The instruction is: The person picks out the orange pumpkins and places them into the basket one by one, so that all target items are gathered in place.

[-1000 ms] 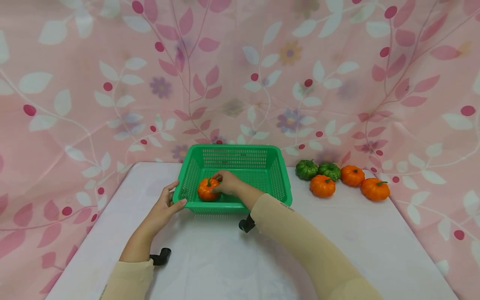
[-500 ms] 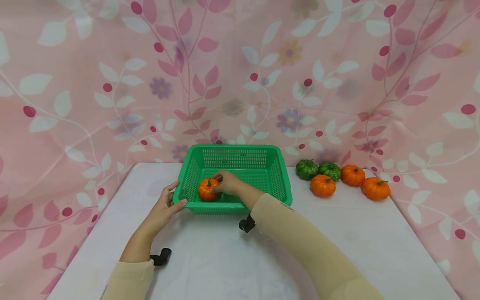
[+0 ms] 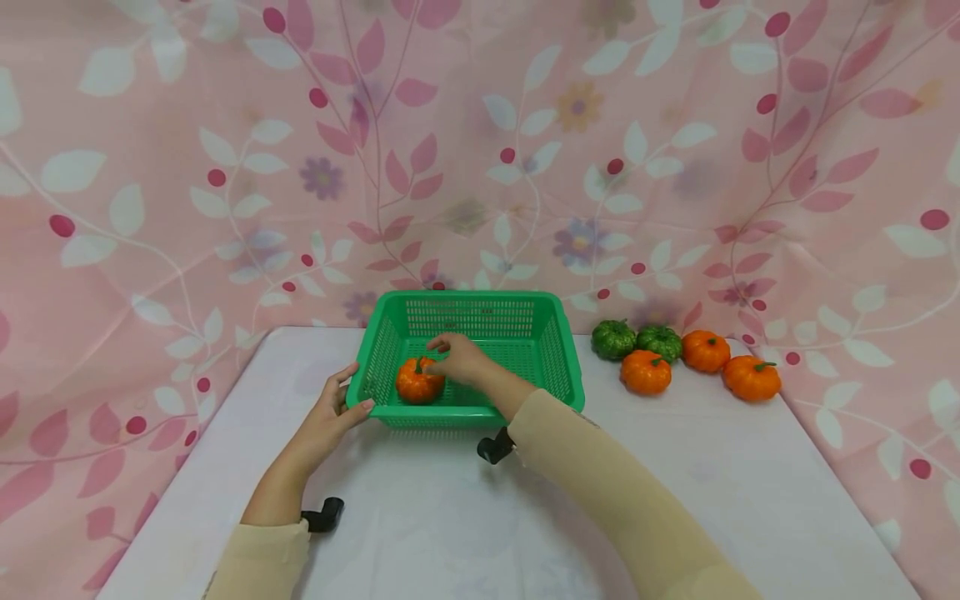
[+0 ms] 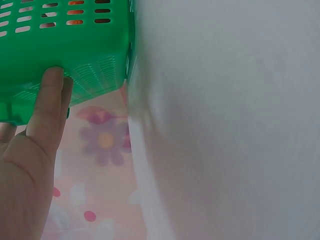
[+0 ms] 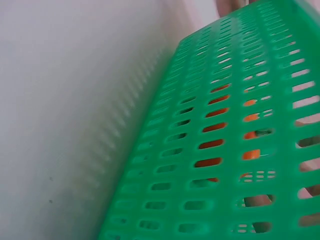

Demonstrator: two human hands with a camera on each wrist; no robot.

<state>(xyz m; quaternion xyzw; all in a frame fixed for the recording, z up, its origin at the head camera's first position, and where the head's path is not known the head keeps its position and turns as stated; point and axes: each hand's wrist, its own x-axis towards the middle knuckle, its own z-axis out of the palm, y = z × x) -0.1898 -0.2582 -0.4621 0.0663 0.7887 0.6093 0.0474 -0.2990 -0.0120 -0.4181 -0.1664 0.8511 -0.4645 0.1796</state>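
In the head view, an orange pumpkin (image 3: 420, 385) sits in the front left part of the green basket (image 3: 465, 410). My right hand (image 3: 467, 363) is just above and right of the pumpkin, fingers parted and not round it; whether the thumb touches it I cannot tell. My left hand (image 3: 327, 423) rests on the basket's front left corner, thumb at the rim. In the left wrist view, straight fingers (image 4: 46, 107) touch the basket's outer wall (image 4: 65, 55). The right wrist view has orange showing through the slots of the basket wall (image 5: 232, 150), with that hand mostly hidden.
Right of the basket on the white table (image 3: 450, 517) lie two green pumpkins (image 3: 613, 339) (image 3: 660, 342) and several orange ones (image 3: 645, 372) (image 3: 705, 351) (image 3: 752, 378). A pink floral cloth (image 3: 480, 167) hangs behind the table.
My right hand has let go of the orange pumpkin and moved slightly up and right, its fingers parting. The pumpkin stays in the basket; my left hand keeps its place.
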